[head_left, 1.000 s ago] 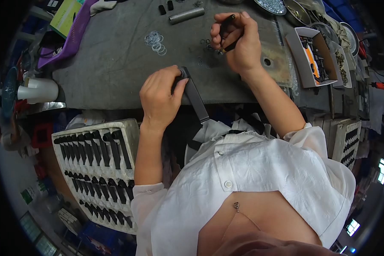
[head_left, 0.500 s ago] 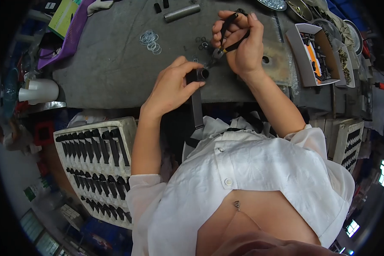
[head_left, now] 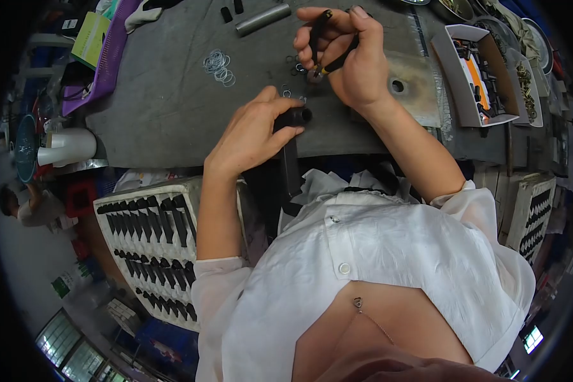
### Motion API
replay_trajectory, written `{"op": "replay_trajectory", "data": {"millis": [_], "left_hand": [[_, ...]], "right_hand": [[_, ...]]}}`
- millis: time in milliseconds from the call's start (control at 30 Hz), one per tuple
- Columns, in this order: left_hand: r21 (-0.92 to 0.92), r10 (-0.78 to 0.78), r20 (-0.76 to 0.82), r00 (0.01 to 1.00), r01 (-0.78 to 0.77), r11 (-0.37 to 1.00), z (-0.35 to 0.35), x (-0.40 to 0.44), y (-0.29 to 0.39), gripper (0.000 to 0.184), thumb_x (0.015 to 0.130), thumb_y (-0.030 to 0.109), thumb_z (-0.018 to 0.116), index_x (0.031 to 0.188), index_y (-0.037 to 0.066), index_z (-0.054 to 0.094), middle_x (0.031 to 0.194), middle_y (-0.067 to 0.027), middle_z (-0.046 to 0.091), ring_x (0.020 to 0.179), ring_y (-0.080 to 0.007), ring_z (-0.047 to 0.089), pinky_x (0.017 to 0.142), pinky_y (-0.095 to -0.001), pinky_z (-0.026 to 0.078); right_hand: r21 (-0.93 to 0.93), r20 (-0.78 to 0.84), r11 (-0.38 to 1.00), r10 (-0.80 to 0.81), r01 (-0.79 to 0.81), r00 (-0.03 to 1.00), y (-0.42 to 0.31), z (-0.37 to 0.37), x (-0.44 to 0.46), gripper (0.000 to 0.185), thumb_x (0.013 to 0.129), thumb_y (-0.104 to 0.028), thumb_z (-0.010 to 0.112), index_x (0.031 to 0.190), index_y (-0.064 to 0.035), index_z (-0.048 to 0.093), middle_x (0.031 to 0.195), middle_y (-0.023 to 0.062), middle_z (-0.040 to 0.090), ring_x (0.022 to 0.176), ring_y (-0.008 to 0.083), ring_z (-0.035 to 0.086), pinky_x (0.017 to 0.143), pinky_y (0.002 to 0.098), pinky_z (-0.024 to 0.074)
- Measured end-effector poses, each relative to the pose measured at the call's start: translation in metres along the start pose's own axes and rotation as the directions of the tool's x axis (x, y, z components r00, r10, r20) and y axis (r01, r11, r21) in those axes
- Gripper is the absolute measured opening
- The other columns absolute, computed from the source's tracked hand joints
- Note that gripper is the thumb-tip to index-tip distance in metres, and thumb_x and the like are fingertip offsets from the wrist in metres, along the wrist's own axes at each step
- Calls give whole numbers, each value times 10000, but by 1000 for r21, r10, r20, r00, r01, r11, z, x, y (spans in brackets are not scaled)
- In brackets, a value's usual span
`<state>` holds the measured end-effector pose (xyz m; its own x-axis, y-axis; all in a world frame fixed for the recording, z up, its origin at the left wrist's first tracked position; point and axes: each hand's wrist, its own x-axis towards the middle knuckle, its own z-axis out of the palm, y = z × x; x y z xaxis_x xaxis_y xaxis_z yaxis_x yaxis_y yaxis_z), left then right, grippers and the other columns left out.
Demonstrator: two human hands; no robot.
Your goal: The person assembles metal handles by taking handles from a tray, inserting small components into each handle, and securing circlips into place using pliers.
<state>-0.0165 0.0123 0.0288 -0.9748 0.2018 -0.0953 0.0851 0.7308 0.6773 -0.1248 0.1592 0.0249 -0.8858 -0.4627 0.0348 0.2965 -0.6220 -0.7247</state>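
My left hand [head_left: 247, 135] grips a black metal part [head_left: 289, 167] by its tubular head, thumb and fingers on either side of the round opening. The part's long flat bar hangs down past the table's front edge. In my right hand [head_left: 363, 70] is a pair of pliers [head_left: 315, 75] with black handles, which stand spread apart. The jaws are above the part, apart from it, near some small dark rings [head_left: 293, 60]. Whether the tips hold a ring is too small to tell. Small silvery rings [head_left: 286, 93] lie just beyond my left fingers.
A pile of thin silver rings [head_left: 218, 67] and a metal tube [head_left: 263, 20] lie on the grey table [head_left: 172, 108]. Right of a plate with a hole [head_left: 414, 89] stands a box of black parts [head_left: 482, 76]. A foam tray of black parts [head_left: 149, 239] is at lower left.
The pliers have moved up and slightly left, away from the part's round opening. My left hand keeps its grip on the part, which has tilted a little. The whole view has shifted slightly.
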Motion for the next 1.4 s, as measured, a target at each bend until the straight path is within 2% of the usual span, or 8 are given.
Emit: {"op": "replay_trajectory", "data": {"millis": [267, 500, 567, 600, 700, 833, 1300, 1400], "left_hand": [[-22, 11, -16, 1000, -11, 1000, 3, 0, -4, 400, 726, 127, 706, 1110, 50, 625, 743, -50, 404, 590, -151, 413, 551, -290, 360], [-380, -212, -163, 964, 137, 915, 14, -22, -15, 348, 671, 47, 746, 1000, 13, 636, 817, -21, 508, 604, -64, 462, 533, -212, 375], [-428, -293, -248, 923, 167, 888, 17, -31, -15, 341, 659, 22, 757, 977, 7, 636, 829, -8, 517, 588, -41, 448, 511, -194, 361], [-404, -282, -292, 914, 149, 903, 18, -35, -15, 329, 658, 14, 760, 961, 2, 634, 829, -10, 525, 583, -43, 449, 508, -194, 364], [-414, -280, -357, 891, 118, 903, 21, -41, -16, 314, 658, 5, 761, 943, -2, 630, 820, -11, 533, 581, -44, 454, 506, -193, 368], [-533, -300, -350, 887, 75, 843, 26, -42, -11, 311, 656, 27, 761, 933, 1, 622, 798, -26, 545, 594, -65, 483, 528, -219, 392], [-343, -211, -359, 909, 81, 936, 28, -38, -17, 290, 671, 128, 759, 893, 41, 594, 777, -40, 544, 554, -127, 487, 544, -283, 395], [-331, -218, -355, 909, 96, 939, 29, -36, -19, 288, 673, 143, 762, 890, 52, 596, 771, -39, 545, 573, -140, 494, 552, -295, 399]], "right_hand": [[-54, 51, 994, 100, -97, 994, 2, -1, 3, 565, 939, -435, 286, 1075, 39, 563, 777, 89, 602, 633, 146, 547, 606, 240, 441], [-234, 198, 967, 152, -104, 968, 0, 3, 6, 536, 944, -387, 298, 1078, 47, 581, 842, 110, 618, 686, 158, 566, 651, 262, 461], [-621, 525, 448, -372, 643, 766, -1, 7, 8, 528, 944, -381, 290, 1121, 38, 559, 911, 127, 622, 753, 177, 584, 686, 277, 468], [-675, 539, 349, -368, 650, 758, 5, 8, 5, 462, 922, -329, 284, 998, 27, 568, 816, 102, 582, 733, 152, 519, 682, 287, 407], [-719, 385, 632, 17, 288, 923, -12, 16, -29, 356, 896, -215, 345, 960, 41, 584, 795, 87, 567, 732, 137, 500, 668, 267, 389], [-681, 263, 730, 162, 64, 951, -21, 36, -36, 368, 887, -168, 361, 866, 72, 639, 711, 69, 541, 659, 128, 476, 603, 267, 362], [-383, 450, 917, 83, 108, 889, -48, 67, -66, 396, 802, -206, 404, 933, 97, 622, 788, 97, 597, 716, 137, 516, 682, 266, 402], [-572, 425, 815, 205, 86, 882, -39, 68, -64, 379, 796, -192, 412, 936, 90, 622, 861, 111, 613, 744, 134, 521, 691, 269, 401]]}}
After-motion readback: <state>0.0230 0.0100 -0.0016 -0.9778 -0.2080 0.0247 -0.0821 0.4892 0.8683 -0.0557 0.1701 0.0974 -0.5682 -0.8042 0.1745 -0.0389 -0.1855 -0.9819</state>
